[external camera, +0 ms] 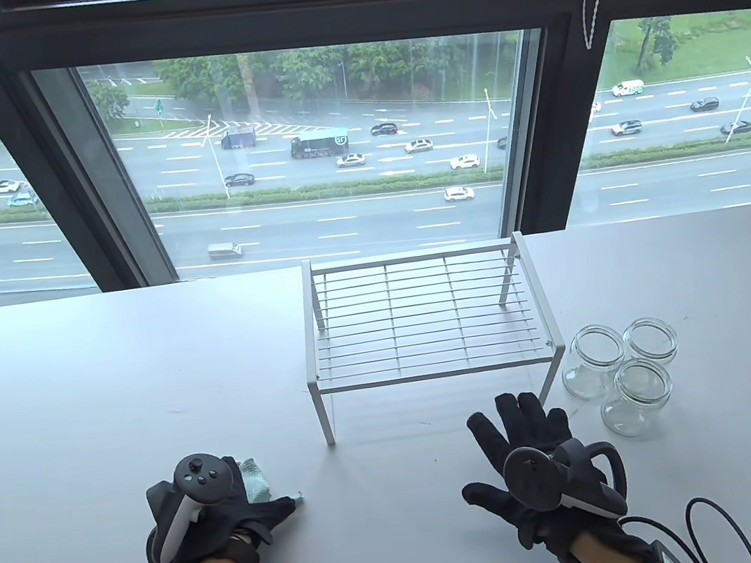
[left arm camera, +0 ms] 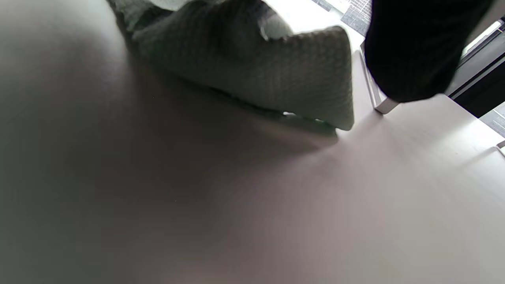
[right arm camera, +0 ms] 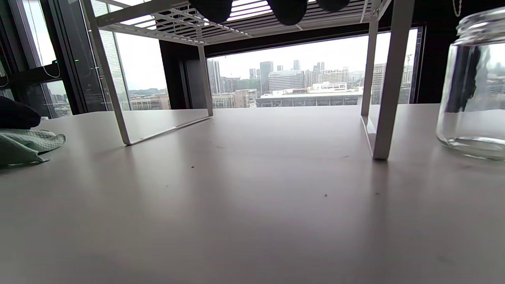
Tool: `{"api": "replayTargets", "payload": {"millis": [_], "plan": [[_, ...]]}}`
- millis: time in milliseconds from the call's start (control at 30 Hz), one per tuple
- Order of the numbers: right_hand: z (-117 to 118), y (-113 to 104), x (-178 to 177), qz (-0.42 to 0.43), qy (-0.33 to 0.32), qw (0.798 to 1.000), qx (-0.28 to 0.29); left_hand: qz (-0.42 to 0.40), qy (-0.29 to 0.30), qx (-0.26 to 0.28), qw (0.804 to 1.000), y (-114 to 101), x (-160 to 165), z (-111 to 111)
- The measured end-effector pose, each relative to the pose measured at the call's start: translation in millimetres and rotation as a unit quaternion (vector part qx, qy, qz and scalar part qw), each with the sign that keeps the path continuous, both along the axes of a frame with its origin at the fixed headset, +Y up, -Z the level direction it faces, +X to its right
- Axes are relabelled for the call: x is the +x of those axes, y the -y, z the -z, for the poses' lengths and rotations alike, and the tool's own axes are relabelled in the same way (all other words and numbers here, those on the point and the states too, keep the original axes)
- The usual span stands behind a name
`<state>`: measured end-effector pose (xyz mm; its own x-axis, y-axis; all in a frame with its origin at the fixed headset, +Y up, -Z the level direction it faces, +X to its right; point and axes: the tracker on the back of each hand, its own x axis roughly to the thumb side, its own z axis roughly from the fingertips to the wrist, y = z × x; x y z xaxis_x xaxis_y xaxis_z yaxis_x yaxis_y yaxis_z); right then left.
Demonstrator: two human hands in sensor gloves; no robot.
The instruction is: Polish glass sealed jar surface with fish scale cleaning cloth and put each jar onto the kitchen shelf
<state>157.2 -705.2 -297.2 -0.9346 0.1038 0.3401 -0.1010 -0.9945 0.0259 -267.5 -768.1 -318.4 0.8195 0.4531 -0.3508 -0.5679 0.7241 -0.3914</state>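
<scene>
jars waiting, nothing on the shelf (external camera: pixel 423 317) yet
left hand (external camera: pixel 201 508) clutches cloth (external camera: pixel 255 479); right hand (external camera: pixel 535 455) spread, empty. clustered jars (external camera: pixel 620 368) could knock together.

The left hand (external camera: pixel 222 505) is lying near the bench's front edge, its fingers curling over a cloth (external camera: pixel 257 479). The right hand (external camera: pixel 531 452) is hovering flat, palm down, fingers (external camera: pixel 507 410) spreading straight toward the far edge.
</scene>
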Motion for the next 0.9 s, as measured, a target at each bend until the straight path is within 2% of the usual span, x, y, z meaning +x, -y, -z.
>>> {"api": "replayTargets", "payload": {"millis": [133, 267, 400, 567, 633, 667, 733, 833, 900], "plan": [[0, 1, 0, 0.002, 0.0, 1.0, -0.002, 0.013, -0.001, -0.031, 0.999, 8, 1, 1], [0, 1, 0, 0.002, -0.002, 1.0, -0.005, 0.066, 0.005, -0.012, 0.998, 7, 9, 4], [1, 1, 0, 0.004, -0.003, 1.0, -0.003, 0.128, 0.056, -0.01, 0.99, 7, 26, 9], [1, 2, 0, 0.003, -0.003, 1.0, -0.003, 0.177, 0.07, 0.053, 0.98, 3, 43, 12], [1, 2, 0, 0.006, -0.004, 1.0, -0.005, 0.216, 0.05, 0.117, 0.968, -3, 44, 12], [1, 2, 0, 0.008, -0.005, 1.0, -0.005, 0.21, 0.032, 0.151, 0.966, -5, 40, 12], [0, 3, 0, 0.008, -0.005, 1.0, -0.005, 0.172, -0.003, 0.168, 0.971, -5, 35, 10], [0, 3, 0, 0.009, -0.006, 1.0, -0.002, 0.138, -0.01, 0.155, 0.978, -8, 30, 8], [0, 3, 0, 0.008, -0.006, 1.0, -0.004, 0.146, -0.012, 0.172, 0.974, -10, 30, 7]]}}
